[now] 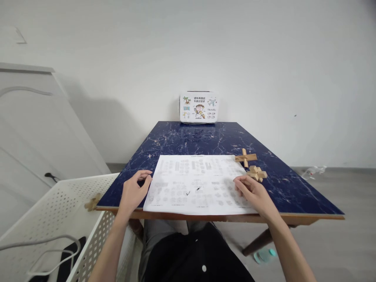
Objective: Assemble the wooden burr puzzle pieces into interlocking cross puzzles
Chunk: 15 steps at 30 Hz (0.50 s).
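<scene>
A white printed sheet [196, 184] with rows of small diagrams lies flat on the dark blue marbled table [288, 188], near its front edge. My left hand [133, 191] rests at the sheet's left edge, its fingers curled and touching the paper. My right hand [252, 191] lies on the sheet's right side with its fingers bent, fingertips on the paper. Just beyond my right hand sit two wooden interlocking puzzle pieces: a cross-shaped one [245, 157] at the sheet's far right corner and a knot-shaped one [257, 173] closer to my fingers.
A small white box with cartoon pictures [198, 107] stands at the table's far edge against the wall. A white perforated basket [58, 219] with cables in it stands at the left. A wooden piece [93, 203] sits on its rim. A teal object [264, 255] lies on the floor.
</scene>
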Each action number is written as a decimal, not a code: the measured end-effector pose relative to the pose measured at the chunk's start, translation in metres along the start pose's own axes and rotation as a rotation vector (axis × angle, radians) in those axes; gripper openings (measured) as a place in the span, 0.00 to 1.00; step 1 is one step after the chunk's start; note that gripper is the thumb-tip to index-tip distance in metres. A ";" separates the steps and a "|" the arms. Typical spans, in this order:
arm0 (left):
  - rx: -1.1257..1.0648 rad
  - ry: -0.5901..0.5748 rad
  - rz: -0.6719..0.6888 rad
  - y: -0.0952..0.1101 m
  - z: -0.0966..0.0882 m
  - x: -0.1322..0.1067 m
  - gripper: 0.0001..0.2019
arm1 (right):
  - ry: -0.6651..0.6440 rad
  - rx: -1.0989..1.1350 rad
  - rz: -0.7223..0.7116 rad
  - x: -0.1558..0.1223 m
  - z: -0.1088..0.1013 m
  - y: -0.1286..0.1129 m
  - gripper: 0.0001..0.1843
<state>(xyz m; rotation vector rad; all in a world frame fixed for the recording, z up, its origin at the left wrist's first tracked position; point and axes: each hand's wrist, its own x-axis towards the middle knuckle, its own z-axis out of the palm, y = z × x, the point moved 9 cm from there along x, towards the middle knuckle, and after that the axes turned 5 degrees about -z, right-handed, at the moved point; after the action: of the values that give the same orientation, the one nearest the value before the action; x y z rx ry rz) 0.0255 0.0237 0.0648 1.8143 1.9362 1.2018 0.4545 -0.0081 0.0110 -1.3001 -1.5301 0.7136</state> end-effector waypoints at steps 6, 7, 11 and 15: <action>-0.006 0.002 0.004 0.000 0.001 0.000 0.13 | 0.048 0.103 0.099 0.014 -0.005 0.016 0.26; -0.009 0.000 0.003 -0.001 0.001 0.000 0.13 | 0.056 0.111 0.117 0.017 -0.007 0.018 0.26; -0.009 -0.002 -0.003 -0.002 0.001 0.000 0.13 | 0.129 0.134 0.144 0.023 -0.016 0.026 0.25; -0.007 -0.002 -0.001 -0.003 0.001 0.000 0.13 | 0.216 0.155 0.159 0.030 -0.025 0.037 0.24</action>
<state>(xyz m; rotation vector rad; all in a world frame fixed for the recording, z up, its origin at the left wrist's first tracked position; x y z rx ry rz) 0.0242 0.0248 0.0623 1.8103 1.9288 1.2043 0.4928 0.0265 -0.0044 -1.3440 -1.1860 0.7507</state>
